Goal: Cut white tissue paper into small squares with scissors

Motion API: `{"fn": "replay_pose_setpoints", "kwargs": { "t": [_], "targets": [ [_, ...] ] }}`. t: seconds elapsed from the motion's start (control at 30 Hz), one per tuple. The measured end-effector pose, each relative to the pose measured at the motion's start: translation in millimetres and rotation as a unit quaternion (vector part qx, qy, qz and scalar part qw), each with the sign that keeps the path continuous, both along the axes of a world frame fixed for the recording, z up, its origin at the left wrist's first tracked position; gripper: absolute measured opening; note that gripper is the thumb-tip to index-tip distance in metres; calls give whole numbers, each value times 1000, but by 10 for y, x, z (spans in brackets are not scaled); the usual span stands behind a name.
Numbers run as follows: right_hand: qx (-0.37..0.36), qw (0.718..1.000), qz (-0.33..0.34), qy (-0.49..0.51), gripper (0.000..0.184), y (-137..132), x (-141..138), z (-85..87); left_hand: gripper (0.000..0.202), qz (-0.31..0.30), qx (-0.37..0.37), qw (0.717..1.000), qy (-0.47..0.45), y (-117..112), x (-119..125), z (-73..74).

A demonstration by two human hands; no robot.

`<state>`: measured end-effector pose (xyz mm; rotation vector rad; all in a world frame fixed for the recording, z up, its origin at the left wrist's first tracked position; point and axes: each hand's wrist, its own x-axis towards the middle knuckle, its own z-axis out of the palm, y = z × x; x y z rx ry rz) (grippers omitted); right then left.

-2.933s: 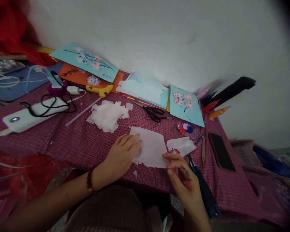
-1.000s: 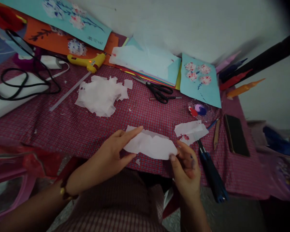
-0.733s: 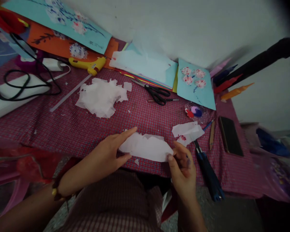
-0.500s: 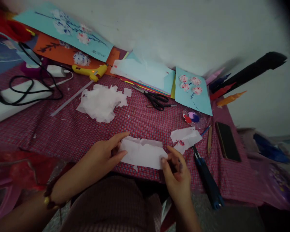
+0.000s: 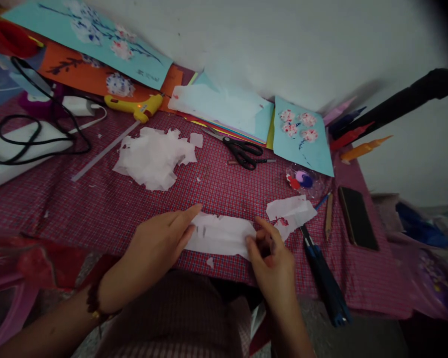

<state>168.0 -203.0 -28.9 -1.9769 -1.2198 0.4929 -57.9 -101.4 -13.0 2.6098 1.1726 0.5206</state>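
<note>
A folded strip of thin white tissue paper (image 5: 222, 233) lies near the table's front edge, between my two hands. My left hand (image 5: 160, 238) has its fingers together over the strip's left end, gripping it there; the fingertips partly cover that end. At the right end, my right hand (image 5: 271, 251) pinches the paper between thumb and fingers. Just beyond my right hand rests a torn tissue piece (image 5: 291, 211) with red stains. Farther back is a heap of torn white tissue (image 5: 149, 156).
Black scissors (image 5: 242, 149) and a yellow glue gun (image 5: 138, 107) lie toward the back. A utility knife (image 5: 324, 278), a pencil (image 5: 329, 216) and a phone (image 5: 358, 217) are at right. Paint blobs (image 5: 300, 179) sit in a clear dish. Flower pictures (image 5: 302, 134) lean on the wall.
My left hand has turned further over the strip's left end, its thumb closer to the fingers. The strip's upper fold now lies flatter. The view has shifted slightly.
</note>
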Motion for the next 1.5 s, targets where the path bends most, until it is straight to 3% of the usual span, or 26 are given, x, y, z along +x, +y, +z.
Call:
{"fn": "replay_pose_setpoints", "kwargs": {
  "t": [0.17,0.3,0.37,0.47,0.6,0.77,0.87,1.0,1.13,1.33,1.5],
  "targets": [
    [-16,1000,14,-5,39,17,23,-25,37,0,-18,1000,18,67,-12,-37],
    [1,998,8,60,36,20,20,22,32,11,15,1000,-21,54,-36,106],
    [23,993,12,113,35,-1,25,77,26,-9,48,997,-53,-40,-25,205],
    [41,983,36,174,39,-98,50,155,18,-90,61,991,-72,-269,4,282],
    [-2,987,61,149,56,-297,77,150,25,-144,45,987,-51,-532,-16,133],
    [1,995,63,74,55,-395,53,-4,38,-86,11,996,-36,-626,-83,-171],
    [17,997,52,56,53,-379,35,-57,40,-84,18,996,-20,-635,-89,-212],
    [24,998,54,35,53,-383,28,-47,40,-102,29,994,-6,-631,-85,-151],
    [11,996,62,56,53,-394,49,19,34,-87,13,996,-36,-508,-152,4],
    [12,994,58,94,52,-161,94,101,34,-51,16,998,-30,-21,-200,289],
    [61,992,46,101,41,45,12,58,32,-63,-4,998,-24,319,-21,288]
  ]
}}
